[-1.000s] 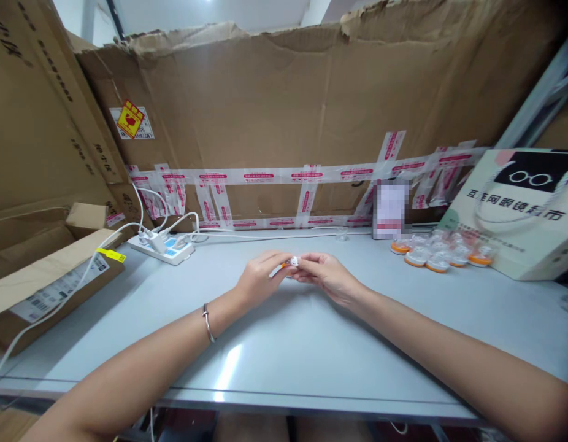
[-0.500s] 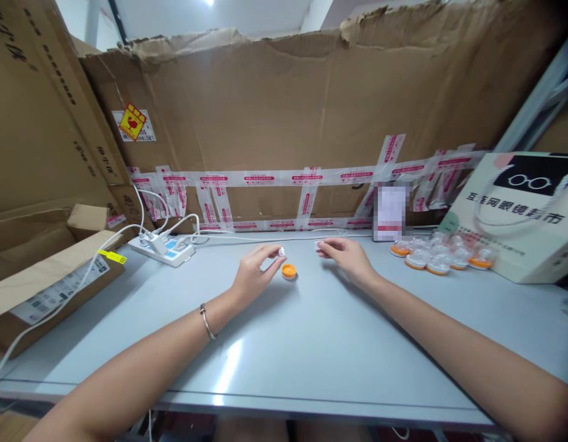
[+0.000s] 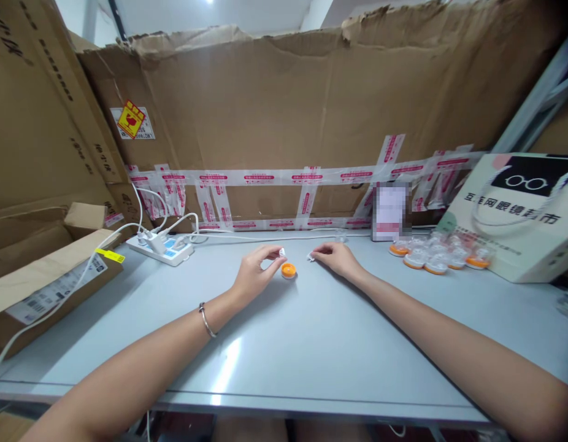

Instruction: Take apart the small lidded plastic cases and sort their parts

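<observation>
Through the head camera, my only view, I see the grey tabletop (image 3: 311, 344) run from its near edge, crossed by both forearms, back to the tall cardboard wall (image 3: 265, 110) along the far side. I read a broad stretch of surface between the forearms for moving; farther out, the open carton (image 3: 58, 258) bounds me on the left and the paper bag (image 3: 518, 215) on the right. I count two hands, both narrowed to a pinch around mid-table: the left hand (image 3: 255, 270) holds a small white piece (image 3: 282, 252) between thumb and fingers, and the right hand (image 3: 337, 258) grips a second white piece (image 3: 310, 256); I cannot tell whether that one touches the table. One orange round piece (image 3: 288, 271) with a pale base sits on the table between the hands, just beside the left fingertips. At far right I count five clear-domed capsules (image 3: 435, 264) along the front of a cluster, with more overlapping behind, too crowded for a sure total. One upright panel (image 3: 387, 212), its face blurred, stands far right, and one white power strip (image 3: 162, 245) lies far left.
</observation>
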`<control>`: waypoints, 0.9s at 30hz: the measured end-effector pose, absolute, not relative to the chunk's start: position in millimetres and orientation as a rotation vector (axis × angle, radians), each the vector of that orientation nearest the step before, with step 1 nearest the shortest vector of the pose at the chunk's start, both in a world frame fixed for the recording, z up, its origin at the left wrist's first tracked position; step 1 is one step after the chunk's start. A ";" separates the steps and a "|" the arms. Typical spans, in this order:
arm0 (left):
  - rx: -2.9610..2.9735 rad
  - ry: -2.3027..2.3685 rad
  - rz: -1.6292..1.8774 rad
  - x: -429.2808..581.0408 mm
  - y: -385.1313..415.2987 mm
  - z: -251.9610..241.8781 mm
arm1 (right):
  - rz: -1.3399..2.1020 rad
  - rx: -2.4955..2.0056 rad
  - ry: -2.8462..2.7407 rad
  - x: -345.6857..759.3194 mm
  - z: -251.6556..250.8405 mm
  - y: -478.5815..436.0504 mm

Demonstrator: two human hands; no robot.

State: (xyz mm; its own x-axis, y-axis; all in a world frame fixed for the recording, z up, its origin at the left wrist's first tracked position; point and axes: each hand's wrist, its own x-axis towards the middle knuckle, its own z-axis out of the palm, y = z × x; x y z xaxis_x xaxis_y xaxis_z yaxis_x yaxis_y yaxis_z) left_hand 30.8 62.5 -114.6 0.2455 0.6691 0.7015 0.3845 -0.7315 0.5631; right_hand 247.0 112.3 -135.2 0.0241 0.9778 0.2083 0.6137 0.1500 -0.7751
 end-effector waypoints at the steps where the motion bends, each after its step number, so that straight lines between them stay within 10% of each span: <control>1: 2.236 0.982 1.469 30.7 62.6 -115.1 | 0.616 -1.549 -1.680 246.7 -135.2 111.8; 27: 1.960 1.008 1.426 39.7 43.0 -100.8 | 1.189 -0.928 -1.435 198.0 -95.6 40.2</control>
